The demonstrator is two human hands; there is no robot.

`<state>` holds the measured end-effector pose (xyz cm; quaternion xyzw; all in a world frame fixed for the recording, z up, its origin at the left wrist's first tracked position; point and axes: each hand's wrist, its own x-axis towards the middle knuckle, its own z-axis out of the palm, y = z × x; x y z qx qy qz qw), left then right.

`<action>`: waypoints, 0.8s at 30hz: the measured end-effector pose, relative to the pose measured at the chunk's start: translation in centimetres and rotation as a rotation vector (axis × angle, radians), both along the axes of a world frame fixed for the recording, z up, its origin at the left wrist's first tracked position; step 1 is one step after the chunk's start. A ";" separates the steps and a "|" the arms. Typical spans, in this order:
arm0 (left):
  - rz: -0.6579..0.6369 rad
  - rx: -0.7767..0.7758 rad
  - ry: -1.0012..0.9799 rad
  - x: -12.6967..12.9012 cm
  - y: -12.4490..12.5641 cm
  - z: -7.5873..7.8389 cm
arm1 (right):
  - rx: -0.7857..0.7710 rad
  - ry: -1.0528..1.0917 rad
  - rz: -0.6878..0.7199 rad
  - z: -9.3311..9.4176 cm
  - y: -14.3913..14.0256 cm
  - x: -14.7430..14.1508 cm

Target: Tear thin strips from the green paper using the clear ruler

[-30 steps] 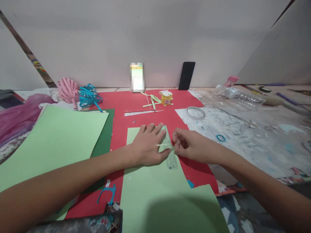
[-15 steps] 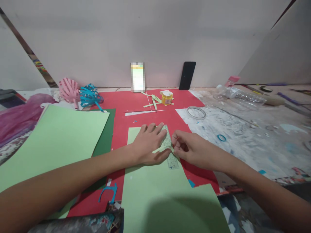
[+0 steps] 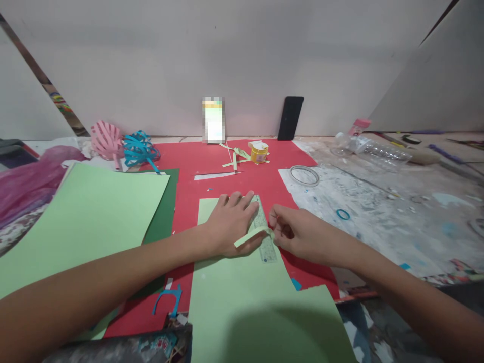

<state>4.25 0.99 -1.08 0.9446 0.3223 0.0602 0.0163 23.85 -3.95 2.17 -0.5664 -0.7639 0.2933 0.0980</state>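
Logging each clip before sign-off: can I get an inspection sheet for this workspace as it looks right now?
Surface: paint-stained work table, with a red sheet laid across the middle.
Job's things: light green paper on the red sheet; clear ruler along its right edge; thin green strip lifted off the paper.
Clutter: large green sheet, tape roll, yellow jar, pink and blue paper curls, plastic bottle, two phones against the wall.
Grips: left hand flat, pressing ruler and paper; right hand pinching the strip's end.
Cables: nothing seen.
Surroundings: plain white wall behind; no other person seen.
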 end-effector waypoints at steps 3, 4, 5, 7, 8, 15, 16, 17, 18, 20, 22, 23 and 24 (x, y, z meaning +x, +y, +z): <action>-0.011 0.012 0.002 -0.1 0.1 -0.3 | -0.004 0.009 0.006 0.3 -0.3 -0.3; -0.015 0.016 -0.005 -0.1 0.2 -0.5 | -0.007 0.013 0.010 0.5 -0.4 -0.4; -0.013 0.023 -0.017 -0.1 0.3 -0.6 | -0.010 0.018 0.013 0.7 -0.5 -0.6; -0.006 0.028 -0.034 -0.1 0.4 -0.9 | -0.027 0.030 0.013 1.1 -0.6 -0.7; 0.001 0.022 -0.036 0.0 0.4 -1.0 | -0.043 0.038 0.008 1.3 -0.6 -0.8; 0.032 -0.015 -0.014 0.2 0.2 -0.7 | -0.101 0.065 -0.004 0.8 -0.5 -0.1; 0.035 -0.014 -0.013 0.2 0.2 -0.6 | -0.102 0.060 0.009 0.6 -0.5 0.0; 0.039 -0.014 -0.012 0.2 0.2 -0.6 | -0.095 0.050 0.019 0.5 -0.6 0.1; 0.041 -0.013 -0.011 0.2 0.1 -0.6 | -0.079 0.036 0.025 0.3 -0.6 0.1; 0.039 -0.009 -0.003 0.2 0.2 -0.6 | -0.047 0.006 0.023 0.2 -0.8 0.1; 0.030 -0.005 0.008 0.2 0.3 -0.5 | -0.026 -0.016 0.013 0.2 -0.9 -0.1; 0.026 -0.005 0.013 0.2 0.3 -0.5 | -0.020 -0.020 0.010 0.2 -0.9 -0.2; 0.025 -0.007 0.017 0.2 0.3 -0.5 | -0.014 -0.022 0.010 0.2 -1.0 -0.3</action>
